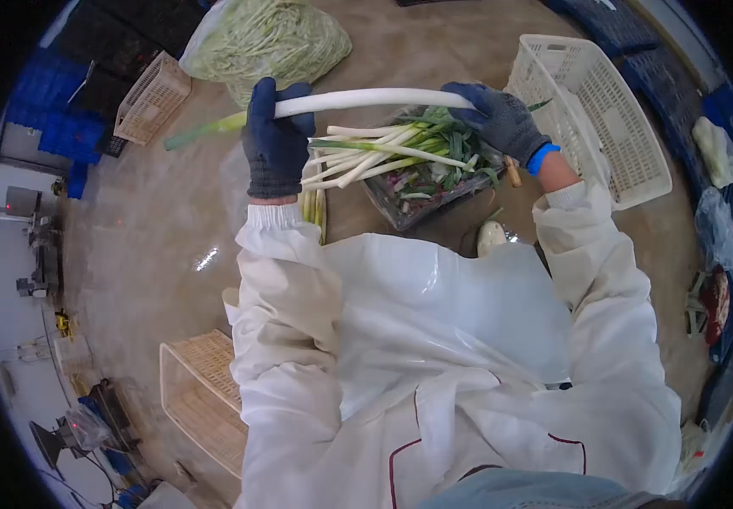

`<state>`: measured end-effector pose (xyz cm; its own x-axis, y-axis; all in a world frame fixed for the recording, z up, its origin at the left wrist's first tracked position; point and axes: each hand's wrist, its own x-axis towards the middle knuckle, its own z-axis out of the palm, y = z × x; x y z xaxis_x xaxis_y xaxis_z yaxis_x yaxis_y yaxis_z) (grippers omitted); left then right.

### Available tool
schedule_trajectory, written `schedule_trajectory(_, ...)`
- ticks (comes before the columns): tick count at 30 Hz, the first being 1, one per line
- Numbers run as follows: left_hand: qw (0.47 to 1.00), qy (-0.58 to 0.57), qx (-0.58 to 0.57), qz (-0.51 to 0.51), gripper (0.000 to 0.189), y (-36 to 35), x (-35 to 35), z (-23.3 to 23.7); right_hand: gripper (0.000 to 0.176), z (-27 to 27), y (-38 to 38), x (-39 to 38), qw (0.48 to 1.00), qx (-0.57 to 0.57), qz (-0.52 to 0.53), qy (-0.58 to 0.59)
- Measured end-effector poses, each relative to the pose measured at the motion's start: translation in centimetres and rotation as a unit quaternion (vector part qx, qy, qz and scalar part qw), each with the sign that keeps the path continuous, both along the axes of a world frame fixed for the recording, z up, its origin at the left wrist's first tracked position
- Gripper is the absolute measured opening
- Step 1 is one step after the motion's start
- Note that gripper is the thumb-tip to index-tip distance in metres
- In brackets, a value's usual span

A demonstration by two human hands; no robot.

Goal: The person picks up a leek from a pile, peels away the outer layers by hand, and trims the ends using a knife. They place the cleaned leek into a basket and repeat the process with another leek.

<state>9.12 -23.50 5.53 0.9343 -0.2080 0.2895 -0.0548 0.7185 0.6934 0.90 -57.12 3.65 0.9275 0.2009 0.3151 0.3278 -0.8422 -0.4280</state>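
A long leek with a thick white stalk is stretched level between my two gloved hands. My left hand, in a dark glove, grips it near the green end, which sticks out to the left. My right hand, also gloved, with a blue band at the wrist, closes around the other end. Below the stalk, several thinner leeks lie with their white ends pointing left. They rest over a dark crate filled with green leaves and trimmings.
A clear bag of green stalks sits on the floor ahead. White plastic baskets stand at the right, the far left and the lower left. Blue pallets line the right edge. A pale shoe shows beside the crate.
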Motion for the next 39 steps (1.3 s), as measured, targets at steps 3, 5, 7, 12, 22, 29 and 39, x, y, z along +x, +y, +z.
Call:
schedule_trajectory(3, 1.0, 0.012, 0.011, 0.018, 0.041, 0.3, -0.4, 0.1, 0.038, 0.0, 0.2, -0.4, 1.0, 0.011, 0.013, 0.002)
schedule_trajectory(5, 0.997, 0.042, 0.032, 0.064, 0.026, -0.3, -0.8, 0.9, 0.039, 0.0, 0.5, -0.3, 0.999, 0.012, 0.014, -0.026)
schedule_trajectory(7, 0.99, 0.095, 0.049, 0.09, 0.029, -2.6, -2.7, 2.9, 0.042, -0.2, 0.6, -0.3, 0.998, 0.0, -0.001, -0.069)
schedule_trajectory(12, 0.981, 0.116, 0.123, -0.097, 0.038, -6.0, -4.3, 0.5, 0.039, 1.1, 3.8, -1.2, 0.993, -0.016, 0.005, -0.113)
schedule_trajectory(22, 0.964, 0.259, 0.018, 0.049, 0.03, -0.1, -2.7, 3.4, 0.03, -3.1, -5.3, 2.4, 0.848, 0.501, -0.021, 0.169)
schedule_trajectory(29, 0.966, 0.255, 0.031, -0.027, 0.032, -1.3, -3.0, 1.8, 0.043, -17.9, -12.3, 4.2, 0.947, -0.103, -0.214, 0.218)
schedule_trajectory(39, 0.972, 0.224, 0.056, -0.039, 0.05, -2.2, -3.5, 2.0, 0.057, -24.3, -7.8, 0.8, 0.919, -0.045, -0.335, 0.205)
